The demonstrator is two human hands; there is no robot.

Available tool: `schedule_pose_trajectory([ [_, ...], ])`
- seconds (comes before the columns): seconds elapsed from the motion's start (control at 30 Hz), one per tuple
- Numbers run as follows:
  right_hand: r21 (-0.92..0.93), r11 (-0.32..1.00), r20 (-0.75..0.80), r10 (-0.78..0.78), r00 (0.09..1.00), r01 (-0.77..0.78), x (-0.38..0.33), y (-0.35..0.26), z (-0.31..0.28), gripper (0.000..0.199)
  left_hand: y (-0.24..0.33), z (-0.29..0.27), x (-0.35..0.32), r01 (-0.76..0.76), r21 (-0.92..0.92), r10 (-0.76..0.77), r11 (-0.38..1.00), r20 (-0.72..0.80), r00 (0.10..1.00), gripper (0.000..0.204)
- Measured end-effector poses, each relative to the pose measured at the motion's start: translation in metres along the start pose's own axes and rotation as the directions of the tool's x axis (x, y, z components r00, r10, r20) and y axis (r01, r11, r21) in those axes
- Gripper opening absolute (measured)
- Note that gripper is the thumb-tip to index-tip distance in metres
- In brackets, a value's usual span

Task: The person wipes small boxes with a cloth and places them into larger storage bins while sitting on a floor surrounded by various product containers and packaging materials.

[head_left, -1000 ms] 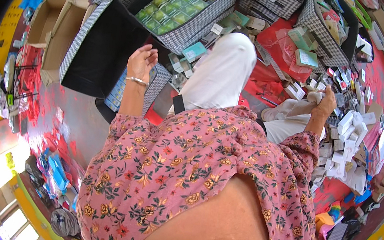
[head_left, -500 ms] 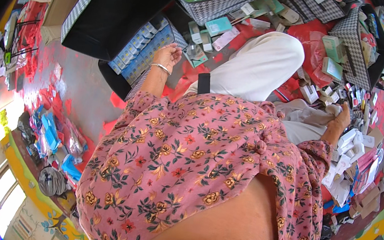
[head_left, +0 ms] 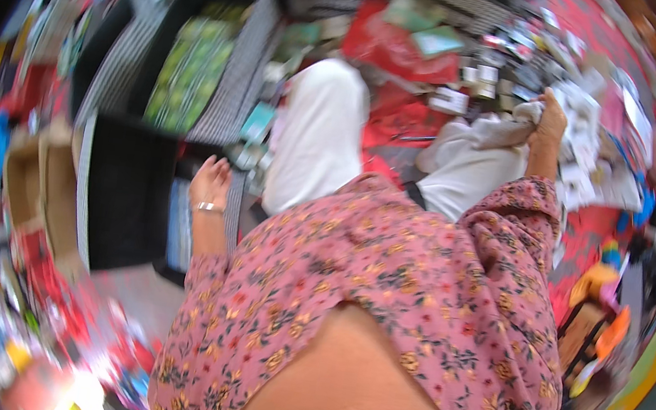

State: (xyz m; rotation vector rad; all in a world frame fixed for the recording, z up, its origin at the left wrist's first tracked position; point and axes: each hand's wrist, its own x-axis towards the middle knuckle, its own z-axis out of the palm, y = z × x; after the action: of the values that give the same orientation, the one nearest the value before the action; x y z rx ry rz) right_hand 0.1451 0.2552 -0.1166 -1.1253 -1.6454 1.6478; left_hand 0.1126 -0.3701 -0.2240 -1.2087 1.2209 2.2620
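My right hand [head_left: 551, 123] is closed on a bunched greyish-white cloth [head_left: 495, 135] beside my right leg. Loose small boxes and white paper packaging [head_left: 580, 127] lie just beyond it. My left hand [head_left: 211, 180], with a metal bangle on its wrist, hovers by a fabric storage box [head_left: 236, 192] holding rows of blue packs [head_left: 181, 218]. Its fingers look loosely apart, and nothing shows in them. The box's black lid or side panel [head_left: 128, 198] stands up to the left of the hand. Motion blur softens the picture.
A black-lined patterned box [head_left: 234, 66] of green packs stands ahead on the left. An open cardboard box [head_left: 52, 200] is at the far left. Red plastic sheeting [head_left: 400, 47] lies under scattered cartons. Orange and yellow items [head_left: 600, 327] lie at the right.
My view has swung to the right, so the boxes have shifted left in the picture and more of the right side shows. The cloth stays in my right hand; my left hand remains by the blue packs.
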Motion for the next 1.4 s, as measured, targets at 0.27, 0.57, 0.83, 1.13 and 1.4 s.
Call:
schedule_pose_trajectory([
  [0.27, 0.179, 0.98, -0.38, -0.007, 0.925, 0.081, -0.023, -0.007, -0.137, 0.023, 0.026, 0.188, -0.029, -0.593, 0.24, 0.408, 0.769, 0.531, 0.743, 0.024],
  [0.57, 0.017, 0.997, -0.544, 0.072, 0.836, -0.075, -0.004, 0.069, -0.191, 0.014, -0.09, 0.344, 0.017, -0.94, 0.331, -0.535, 0.083, 0.811, 0.238, 0.027],
  [0.83, -0.747, 0.607, -0.242, 0.13, 0.962, -0.27, 0.095, 0.08, -0.168, 0.036, -0.133, 0.336, 0.055, -0.913, 0.216, -0.606, -0.345, 0.692, 0.392, 0.032],
  [1.13, 0.099, 0.961, -0.793, 0.233, 0.562, -0.259, 0.241, 0.185, -0.154, 0.063, -0.113, 0.339, 0.0, -0.816, -0.051, -0.743, -0.576, 0.448, 0.497, 0.036],
  [1.4, 0.624, 0.759, -0.553, 0.598, 0.58, -0.188, 0.257, 0.189, -0.143, 0.051, -0.123, 0.358, -0.018, -0.831, 0.012, -0.745, -0.555, 0.438, 0.504, 0.046],
])
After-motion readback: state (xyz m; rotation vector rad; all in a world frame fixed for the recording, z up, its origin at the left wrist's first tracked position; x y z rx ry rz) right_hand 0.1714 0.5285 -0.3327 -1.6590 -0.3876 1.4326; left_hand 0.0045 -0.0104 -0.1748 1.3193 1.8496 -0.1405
